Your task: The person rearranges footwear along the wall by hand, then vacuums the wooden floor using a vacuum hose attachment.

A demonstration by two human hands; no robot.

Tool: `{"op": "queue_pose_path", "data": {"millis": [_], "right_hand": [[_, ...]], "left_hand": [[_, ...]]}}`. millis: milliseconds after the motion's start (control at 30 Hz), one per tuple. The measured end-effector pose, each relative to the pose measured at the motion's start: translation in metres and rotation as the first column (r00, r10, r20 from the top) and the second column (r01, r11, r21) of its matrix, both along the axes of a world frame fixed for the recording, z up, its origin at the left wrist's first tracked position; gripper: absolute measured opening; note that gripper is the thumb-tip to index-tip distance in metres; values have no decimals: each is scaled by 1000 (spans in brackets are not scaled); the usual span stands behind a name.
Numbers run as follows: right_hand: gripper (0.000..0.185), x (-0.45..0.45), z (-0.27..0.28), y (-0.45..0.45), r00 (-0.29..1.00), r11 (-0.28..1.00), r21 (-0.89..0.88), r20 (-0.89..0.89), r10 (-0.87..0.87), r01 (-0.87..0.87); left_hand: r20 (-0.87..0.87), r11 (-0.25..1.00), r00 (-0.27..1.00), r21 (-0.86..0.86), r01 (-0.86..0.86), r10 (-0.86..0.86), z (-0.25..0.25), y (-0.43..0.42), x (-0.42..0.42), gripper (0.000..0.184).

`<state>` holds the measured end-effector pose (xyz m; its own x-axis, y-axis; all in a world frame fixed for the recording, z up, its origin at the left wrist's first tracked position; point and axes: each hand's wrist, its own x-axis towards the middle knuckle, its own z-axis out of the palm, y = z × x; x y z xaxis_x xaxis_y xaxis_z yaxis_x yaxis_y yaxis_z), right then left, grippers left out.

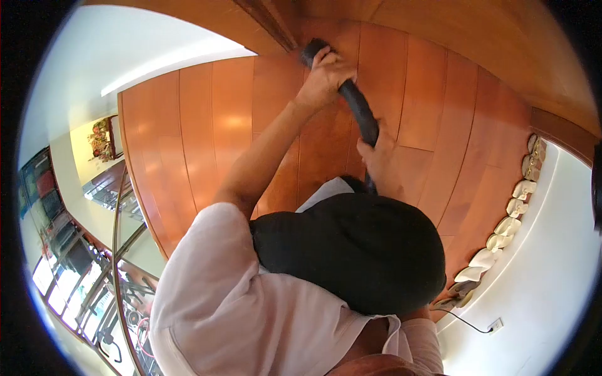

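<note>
A dark, bent, hose-like tube (360, 109) lies across the wooden floor (232, 113), running from near the base of a wooden panel back toward my body. My left hand (326, 76) is wrapped round it close to its far end. Nearer to me, my right hand (381, 160) also grips the tube, thumb along its side. My black-clothed knee (351, 250) hides the tube's near end and part of my right arm. Whether the far end touches the panel, I cannot tell.
Wooden panels (501, 50) rise at the top. Along the white wall (520, 294) at right runs a row of pale, stone-like pieces (508, 225). A black cord plugs into a wall outlet (496, 324). At left the floor ends by a glass railing (116, 250).
</note>
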<state>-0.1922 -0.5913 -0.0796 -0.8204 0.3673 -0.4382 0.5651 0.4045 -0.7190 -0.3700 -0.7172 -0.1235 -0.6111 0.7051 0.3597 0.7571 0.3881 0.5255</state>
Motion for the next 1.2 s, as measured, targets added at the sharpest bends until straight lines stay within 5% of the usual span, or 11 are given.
{"op": "queue_pose_path", "data": {"millis": [100, 200, 267, 333, 500, 667, 767, 967, 1067, 1200], "right_hand": [[50, -11, 26, 1, 984, 993, 13, 139, 115, -117], [44, 23, 42, 9, 966, 963, 78, 47, 254, -257], [45, 67, 29, 24, 884, 888, 23, 116, 453, -458], [47, 102, 18, 25, 787, 816, -29, 245, 566, -578], [55, 111, 4, 5, 775, 847, 43, 433, 461, -529], [58, 27, 14, -25, 956, 953, 92, 97, 279, -287], [40, 19, 9, -34, 949, 938, 213, -100, 299, -273], [39, 96, -11, -40, 812, 855, -22, 299, 500, -518], [45, 50, 42, -42, 705, 846, -76, 516, 487, -528], [54, 0, 23, -60, 894, 899, 82, 176, 412, -431]], "left_hand": [[-19, 999, 999, 28, -43, 44, 2, -8, 10, 21], [-32, 984, 986, -67, -165, 163, 4, -31, 63, 27], [21, 958, 994, -271, -95, 104, 8, -60, 122, 33], [206, 987, 979, -157, 33, 0, 18, -82, 167, 31], [129, 985, 991, -158, 68, -47, -1, -86, 149, 34], [47, 992, 999, -128, -11, 17, 5, -84, 57, 29], [47, 987, 997, -147, -59, 66, 7, -88, 45, 28], [109, 966, 981, -223, -134, 161, 19, -122, 145, 29], [68, 976, 985, -162, -144, 157, 14, -124, 130, 28], [-31, 980, 982, -71, -188, 186, 5, -127, 51, 22]]}}
